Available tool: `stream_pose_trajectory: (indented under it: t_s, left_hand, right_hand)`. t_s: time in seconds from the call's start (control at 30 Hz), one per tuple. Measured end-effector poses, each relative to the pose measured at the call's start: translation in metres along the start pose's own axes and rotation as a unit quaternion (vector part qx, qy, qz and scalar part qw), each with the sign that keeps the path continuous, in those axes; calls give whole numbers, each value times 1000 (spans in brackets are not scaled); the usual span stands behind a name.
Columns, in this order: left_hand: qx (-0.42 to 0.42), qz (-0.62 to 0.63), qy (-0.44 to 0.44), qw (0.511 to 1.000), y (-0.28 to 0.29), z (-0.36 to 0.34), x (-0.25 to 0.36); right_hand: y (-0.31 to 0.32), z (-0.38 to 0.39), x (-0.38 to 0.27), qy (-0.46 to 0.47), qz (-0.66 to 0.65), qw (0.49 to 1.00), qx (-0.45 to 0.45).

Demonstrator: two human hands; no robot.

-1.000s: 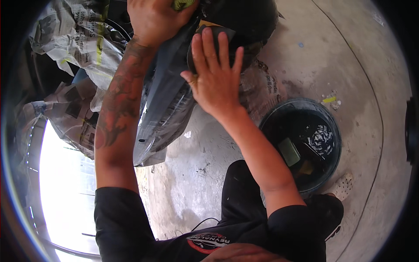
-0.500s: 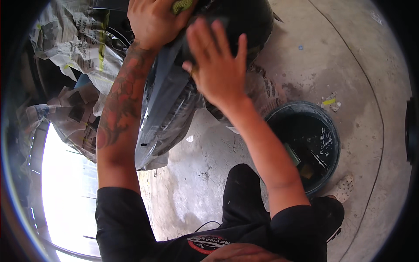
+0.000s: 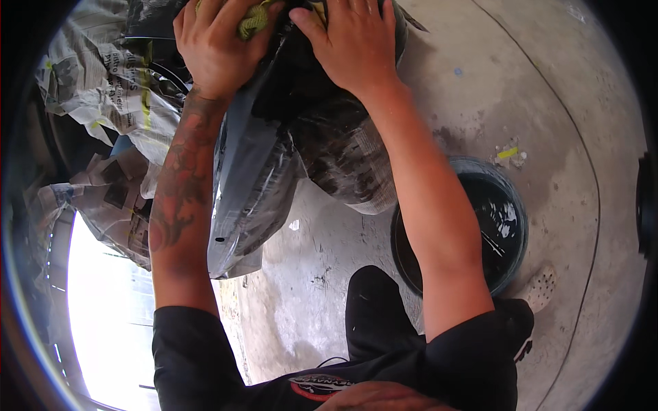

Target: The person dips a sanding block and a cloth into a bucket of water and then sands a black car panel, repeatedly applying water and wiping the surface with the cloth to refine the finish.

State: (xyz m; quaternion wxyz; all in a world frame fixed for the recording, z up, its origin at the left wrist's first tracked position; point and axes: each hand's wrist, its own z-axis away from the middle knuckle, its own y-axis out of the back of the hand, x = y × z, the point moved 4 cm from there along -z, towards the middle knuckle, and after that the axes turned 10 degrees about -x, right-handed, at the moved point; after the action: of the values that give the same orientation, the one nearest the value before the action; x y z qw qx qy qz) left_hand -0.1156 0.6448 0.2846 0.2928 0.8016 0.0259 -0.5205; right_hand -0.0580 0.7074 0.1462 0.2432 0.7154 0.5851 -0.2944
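- My left hand [image 3: 218, 53] is closed around a bunched green cloth [image 3: 254, 22], which bulges out between my thumb and my forefinger at the upper edge of the view.
- The fingers of that hand are bent over the cloth, and their tips are partly hidden, so I cannot tell how hard I squeeze.
- My right hand [image 3: 355, 46] is spread flat, palm down, over the black panel [image 3: 301, 77]; my thumb stands well apart from the fingers, pointing toward my left hand.
- The ends of my right fingers run out of view at the top, so I cannot tell exactly what lies under their tips.
- A yellowish sliver [image 3: 319, 9] shows in the gap between my right thumb and forefinger; I cannot make out whether I am pressing on it.
- The black panel lies under and between my two hands, shiny on top, and a long grey strip [image 3: 240, 130] slants down from it toward me, just beside my left forearm.
- Crumpled newspaper [image 3: 113, 82] lies to the left of my left hand, and clear plastic [image 3: 264, 195] hangs beside the grey strip.
- My right forearm crosses over part of a round bucket [image 3: 523, 236] on the concrete floor [image 3: 329, 236]; dark water [image 3: 493, 202] shows inside it.
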Motion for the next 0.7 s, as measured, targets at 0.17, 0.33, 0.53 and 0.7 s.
stream_pose_trajectory:
  t_s: [0.17,0.33,0.53,0.7]
  left_hand:
    - [-20,-5,17,1000,1,-3,5]
    - [-16,-6,16,1000,-2,2,0]
    - [-6,-3,3,1000,-5,3,-6]
    - [-14,-2,4,1000,-9,4,-14]
  right_hand:
    - [-24,66,-38,-32,-44,998,13]
    - [-19,45,-13,25,-21,999,11]
    - [-8,-4,17,-87,-104,984,-119]
    - [-30,80,-36,-35,-48,996,-61]
